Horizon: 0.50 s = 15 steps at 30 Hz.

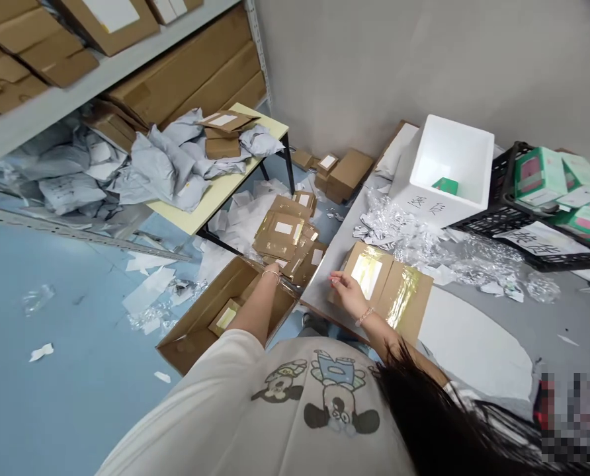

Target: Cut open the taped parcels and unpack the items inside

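My left hand (272, 268) reaches down over the far end of a large open cardboard box (196, 317), beside a pile of flat cardboard parcels (280, 231). Its fingers are mostly hidden, so I cannot tell whether it grips anything. On the grey table my right hand (348, 293) is at the left edge of a cardboard carton (407, 297) with shiny yellowish tape and a white label (366, 275). Its fingers are curled together; what they may hold is too small to make out. A small labelled box (224, 317) lies inside the large box.
A white foam box (441, 198) and a black crate (538, 254) with green packs stand at the table's back, near crumpled clear plastic (419, 231). Grey mailing bags (151, 165) cover a yellow table (196, 215) at left. Paper scraps (149, 291) litter the blue floor.
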Each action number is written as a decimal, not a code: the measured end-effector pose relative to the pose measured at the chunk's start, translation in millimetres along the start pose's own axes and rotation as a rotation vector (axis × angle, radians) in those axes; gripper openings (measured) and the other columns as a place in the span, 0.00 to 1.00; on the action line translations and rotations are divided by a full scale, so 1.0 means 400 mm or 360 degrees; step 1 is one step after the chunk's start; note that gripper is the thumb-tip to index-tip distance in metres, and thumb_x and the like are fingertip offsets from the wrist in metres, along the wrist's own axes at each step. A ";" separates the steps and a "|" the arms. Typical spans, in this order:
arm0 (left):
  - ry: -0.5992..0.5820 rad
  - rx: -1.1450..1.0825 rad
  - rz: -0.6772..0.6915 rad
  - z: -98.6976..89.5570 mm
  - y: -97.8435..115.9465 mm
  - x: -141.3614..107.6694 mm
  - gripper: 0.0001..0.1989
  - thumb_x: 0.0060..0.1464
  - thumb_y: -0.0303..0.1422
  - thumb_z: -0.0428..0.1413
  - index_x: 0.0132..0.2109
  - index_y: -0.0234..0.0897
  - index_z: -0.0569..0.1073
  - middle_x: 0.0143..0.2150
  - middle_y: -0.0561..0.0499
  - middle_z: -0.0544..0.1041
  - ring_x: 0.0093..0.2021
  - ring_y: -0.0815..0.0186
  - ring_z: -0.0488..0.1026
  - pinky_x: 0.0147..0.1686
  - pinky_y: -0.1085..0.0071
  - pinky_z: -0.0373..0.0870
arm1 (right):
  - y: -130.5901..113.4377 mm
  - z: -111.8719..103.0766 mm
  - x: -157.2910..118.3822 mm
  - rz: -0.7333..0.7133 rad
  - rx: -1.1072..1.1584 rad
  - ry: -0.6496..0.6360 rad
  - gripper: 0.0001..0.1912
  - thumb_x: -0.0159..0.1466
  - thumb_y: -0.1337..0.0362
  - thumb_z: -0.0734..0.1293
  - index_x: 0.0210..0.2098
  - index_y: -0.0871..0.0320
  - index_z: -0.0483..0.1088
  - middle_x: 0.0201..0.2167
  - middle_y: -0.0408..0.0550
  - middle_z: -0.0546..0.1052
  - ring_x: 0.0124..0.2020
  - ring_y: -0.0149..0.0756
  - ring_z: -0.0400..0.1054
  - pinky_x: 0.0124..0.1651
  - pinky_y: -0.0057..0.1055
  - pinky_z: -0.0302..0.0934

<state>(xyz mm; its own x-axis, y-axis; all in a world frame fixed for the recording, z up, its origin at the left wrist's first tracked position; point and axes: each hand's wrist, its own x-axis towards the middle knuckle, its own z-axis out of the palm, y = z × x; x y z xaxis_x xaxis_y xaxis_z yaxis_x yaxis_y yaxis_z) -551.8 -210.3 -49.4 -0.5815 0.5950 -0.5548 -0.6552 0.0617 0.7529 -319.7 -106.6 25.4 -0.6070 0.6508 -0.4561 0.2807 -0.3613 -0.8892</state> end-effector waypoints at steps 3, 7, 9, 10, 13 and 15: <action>0.0218 0.0085 -0.0012 0.084 0.009 -0.014 0.10 0.62 0.32 0.54 0.50 0.35 0.72 0.49 0.45 0.74 0.46 0.66 0.75 0.46 0.68 0.70 | -0.017 -0.076 -0.037 -0.0149 0.0011 0.0081 0.16 0.57 0.52 0.68 0.41 0.53 0.72 0.39 0.49 0.78 0.38 0.39 0.72 0.46 0.40 0.67; -0.0050 0.0281 0.0220 0.230 -0.013 -0.063 0.11 0.52 0.28 0.61 0.44 0.38 0.75 0.49 0.45 0.77 0.51 0.60 0.73 0.52 0.67 0.67 | -0.013 -0.264 -0.087 -0.0353 -0.0395 0.0775 0.20 0.61 0.52 0.63 0.47 0.57 0.70 0.47 0.56 0.75 0.48 0.46 0.70 0.52 0.44 0.64; -0.0248 0.0425 0.0196 0.293 -0.046 -0.103 0.13 0.46 0.26 0.65 0.41 0.37 0.75 0.49 0.42 0.76 0.57 0.53 0.70 0.58 0.61 0.63 | 0.013 -0.362 -0.114 -0.0296 -0.0705 0.1301 0.27 0.59 0.52 0.64 0.53 0.61 0.67 0.54 0.61 0.71 0.56 0.52 0.64 0.59 0.47 0.58; -0.0277 0.0483 0.0159 0.318 -0.066 -0.126 0.15 0.42 0.24 0.66 0.40 0.37 0.75 0.51 0.40 0.75 0.60 0.49 0.66 0.60 0.58 0.60 | 0.032 -0.401 -0.127 -0.0200 -0.0797 0.1452 0.31 0.58 0.52 0.65 0.57 0.63 0.64 0.57 0.64 0.68 0.59 0.54 0.61 0.61 0.47 0.56; -0.0224 0.0624 0.0355 0.371 -0.129 -0.206 0.23 0.38 0.22 0.67 0.45 0.36 0.74 0.62 0.35 0.67 0.70 0.45 0.49 0.68 0.55 0.45 | 0.106 -0.467 -0.162 0.0167 -0.0611 0.1321 0.43 0.54 0.51 0.70 0.63 0.65 0.57 0.59 0.66 0.67 0.57 0.54 0.65 0.57 0.45 0.61; -0.0382 0.0734 0.0652 0.397 -0.172 -0.266 0.26 0.42 0.23 0.66 0.51 0.36 0.73 0.67 0.37 0.60 0.72 0.48 0.42 0.70 0.58 0.37 | 0.154 -0.479 -0.177 0.0284 -0.0288 0.1012 0.40 0.55 0.49 0.69 0.62 0.62 0.59 0.55 0.63 0.72 0.50 0.50 0.71 0.50 0.42 0.67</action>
<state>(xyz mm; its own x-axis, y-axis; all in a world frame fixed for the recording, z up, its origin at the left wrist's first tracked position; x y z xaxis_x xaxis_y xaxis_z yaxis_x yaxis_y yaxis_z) -368.4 -150.5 14.1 -0.5813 0.8021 -0.1372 -0.0993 0.0974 0.9903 -117.1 -47.2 -4.2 -0.0010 0.8774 -0.4797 0.4894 -0.4180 -0.7654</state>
